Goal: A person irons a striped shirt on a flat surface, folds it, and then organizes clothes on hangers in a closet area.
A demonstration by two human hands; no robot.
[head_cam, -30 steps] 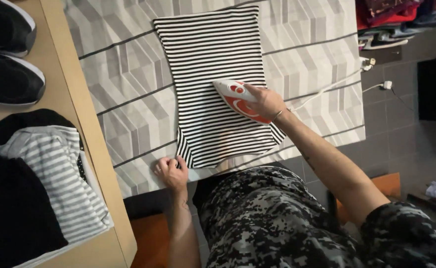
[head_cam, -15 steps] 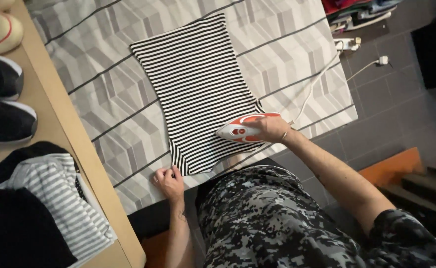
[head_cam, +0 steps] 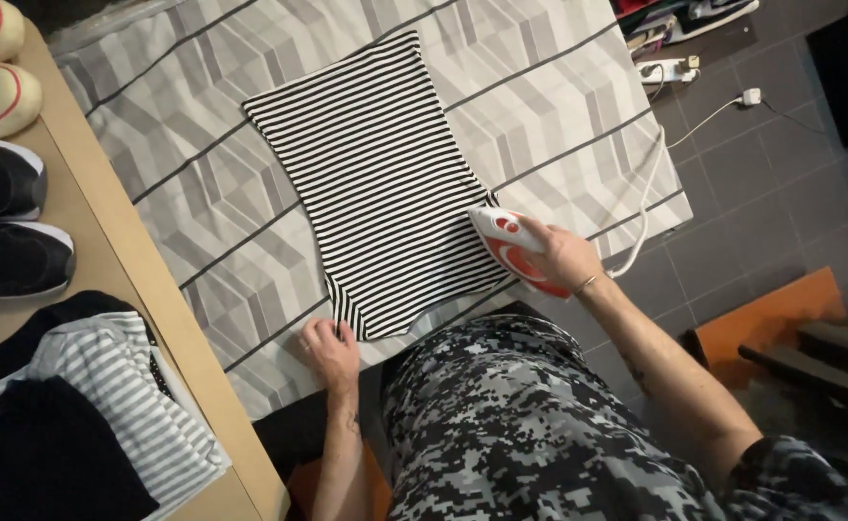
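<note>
A black-and-white striped garment (head_cam: 375, 183) lies flat on a grey patterned ironing surface (head_cam: 549, 96). My right hand (head_cam: 567, 257) grips the handle of a red-and-white iron (head_cam: 506, 243), which rests on the garment's right edge with its nose pointing up and left. My left hand (head_cam: 329, 348) pinches the garment's near left corner against the surface. A white cord (head_cam: 646, 193) runs from the iron over the surface's right side to a socket on the floor.
A tan shelf (head_cam: 125, 251) runs along the left, carrying several shoes (head_cam: 4, 222) and folded striped and black clothes (head_cam: 96, 415). A power strip (head_cam: 665, 69) and plug lie on the grey tiled floor at right. Orange steps (head_cam: 771, 318) sit at lower right.
The iron swung from pointing left at the garment's lower right corner to pointing up-left a little higher on the right edge. My left hand stayed on the corner.
</note>
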